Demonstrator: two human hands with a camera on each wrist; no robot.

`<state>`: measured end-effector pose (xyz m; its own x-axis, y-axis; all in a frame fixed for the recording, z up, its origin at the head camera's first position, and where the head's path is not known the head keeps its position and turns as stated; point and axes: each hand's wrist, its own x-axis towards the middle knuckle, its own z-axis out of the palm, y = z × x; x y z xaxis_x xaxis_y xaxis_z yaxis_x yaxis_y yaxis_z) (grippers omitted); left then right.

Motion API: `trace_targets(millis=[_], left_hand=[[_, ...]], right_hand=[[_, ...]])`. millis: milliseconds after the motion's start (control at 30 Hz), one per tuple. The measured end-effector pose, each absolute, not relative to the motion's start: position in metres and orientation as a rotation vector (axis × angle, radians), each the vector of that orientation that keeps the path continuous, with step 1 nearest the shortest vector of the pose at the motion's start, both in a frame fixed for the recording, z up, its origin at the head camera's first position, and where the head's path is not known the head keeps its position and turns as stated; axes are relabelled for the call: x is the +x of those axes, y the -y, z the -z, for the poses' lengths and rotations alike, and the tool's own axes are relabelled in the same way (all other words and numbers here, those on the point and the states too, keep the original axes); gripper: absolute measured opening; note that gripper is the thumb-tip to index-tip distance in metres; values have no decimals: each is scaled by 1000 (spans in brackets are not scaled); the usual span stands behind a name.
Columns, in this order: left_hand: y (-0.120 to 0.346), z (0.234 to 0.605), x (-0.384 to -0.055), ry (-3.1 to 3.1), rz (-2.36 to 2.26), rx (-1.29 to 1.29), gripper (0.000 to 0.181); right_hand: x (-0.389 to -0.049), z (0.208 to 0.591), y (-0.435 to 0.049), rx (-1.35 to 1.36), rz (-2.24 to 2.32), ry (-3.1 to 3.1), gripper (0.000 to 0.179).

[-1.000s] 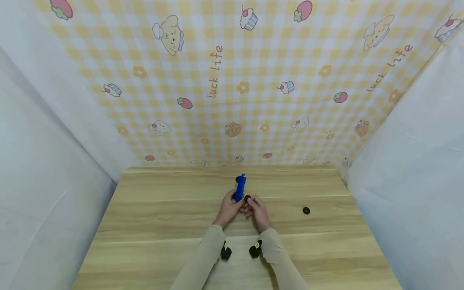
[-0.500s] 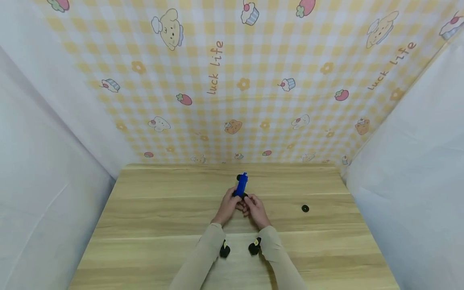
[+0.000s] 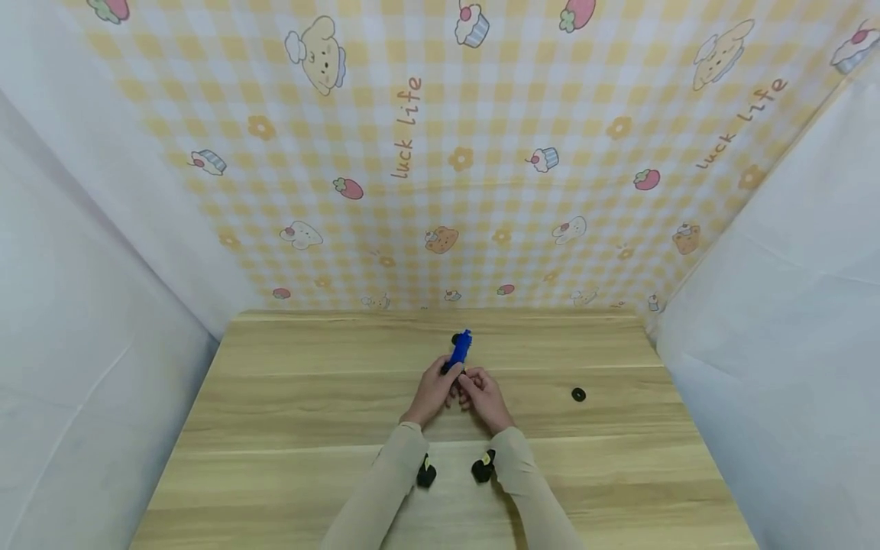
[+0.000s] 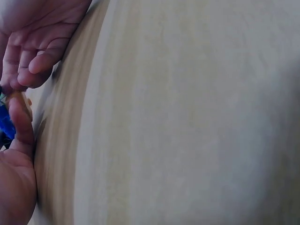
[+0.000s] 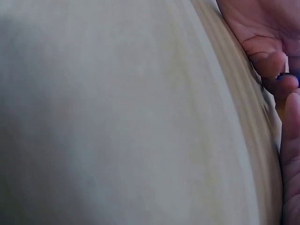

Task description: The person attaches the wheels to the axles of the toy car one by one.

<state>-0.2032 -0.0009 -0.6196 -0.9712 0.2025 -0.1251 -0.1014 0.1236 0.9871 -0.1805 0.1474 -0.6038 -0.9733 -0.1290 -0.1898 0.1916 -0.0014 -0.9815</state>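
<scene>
My left hand (image 3: 431, 391) grips the near end of a blue toy car (image 3: 461, 348), its thumb across the top. A black wheel (image 3: 455, 338) shows at the car's far left. At the near right end, my right hand (image 3: 486, 397) pinches a black wheel, mostly hidden behind its thumb and fingers. The left wrist view shows the left thumb (image 4: 21, 124) beside blue plastic (image 4: 5, 123) and a small orange-yellow part (image 4: 24, 105). In the right wrist view, the right thumb (image 5: 291, 126) lies close to the left hand's fingers (image 5: 271, 64).
A loose black wheel (image 3: 579, 395) lies on the wooden table (image 3: 309, 428), right of the hands. Black wrist devices (image 3: 426, 472) hang below both sleeves. A patterned yellow-checked cloth (image 3: 440, 198) rises behind the table, with white sheets (image 3: 777, 321) at the sides.
The toy car has tilted slightly rightward. The wheel at the right fingertips has come in against the car's near end and is now mostly covered. The loose wheel stays on the table.
</scene>
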Motion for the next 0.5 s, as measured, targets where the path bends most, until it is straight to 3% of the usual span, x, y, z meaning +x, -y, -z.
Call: trace_targets(millis=[100,333,500], left_hand=[[-2,631,-207,-2275,-1865,103,48],[-4,633,-206,-2365,-1819,147,52],[-3,634,-205,-2352,-1826,166,57]], right_hand=[[-181,605,-147,83,2104,-2042,26],[-186,621,-147,91,2145,-2033,52],[-187,631,-146,78,2099,-2100,46]])
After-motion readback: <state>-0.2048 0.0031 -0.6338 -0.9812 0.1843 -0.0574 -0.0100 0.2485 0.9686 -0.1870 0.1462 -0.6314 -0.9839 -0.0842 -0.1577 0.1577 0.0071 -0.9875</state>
